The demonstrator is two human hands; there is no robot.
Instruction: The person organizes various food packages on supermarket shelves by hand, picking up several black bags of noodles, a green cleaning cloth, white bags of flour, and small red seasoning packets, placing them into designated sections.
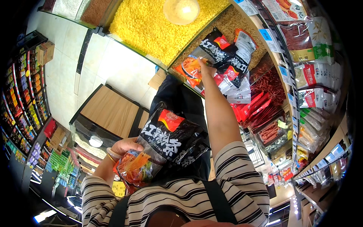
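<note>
My left hand point(127, 146), with bangles at the wrist, grips the lower end of several black noodle packets point(167, 142) held against my chest. The front packet has a red emblem and a picture of noodles. My right hand point(207, 68) reaches to another such packet point(211, 51), its thumb on the clear end and its fingers out of sight underneath. That packet lies on a bin of brown grain point(224, 20). Beside it rest a second black packet point(239, 63) and a packet with its pale back up point(245, 42).
A bin of yellow grain point(141, 28) holds a pale bowl point(181, 11). Red packets point(252, 106) and dried chillies point(272, 88) lie to the right, below a shelf rail with price tags point(285, 75). A wooden-topped counter point(110, 107) stands left of my legs.
</note>
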